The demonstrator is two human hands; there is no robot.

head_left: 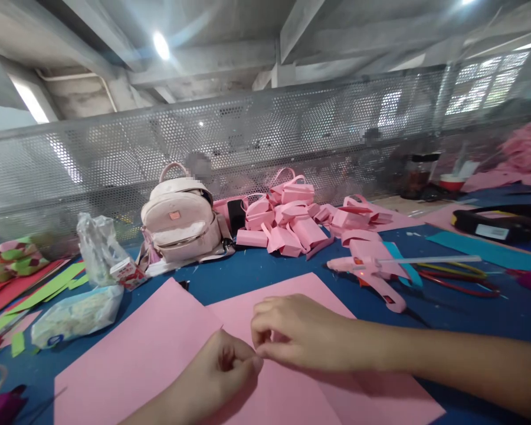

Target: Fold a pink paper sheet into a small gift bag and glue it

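Observation:
Wide pink sheets (154, 342) of paper or thin foam lie overlapping on the blue table in front of me. My left hand (225, 366) is closed just above them, its thumb and curled fingers pressed together. The right hand (296, 330) comes in from the right, also closed, with its fingers bent down and its thumb stretched toward my left thumb. The fingertips of both hands meet over the sheets. Whatever they pinch there, if anything, is hidden or too small to make out.
A pink glue gun (367, 265) with a clear stick lies right of the sheets. Behind stand a pale backpack (181, 218) and a pile of small pink paper bags (287, 218). A plastic bag (79, 316) lies left. A perforated metal screen (256, 130) closes off the back.

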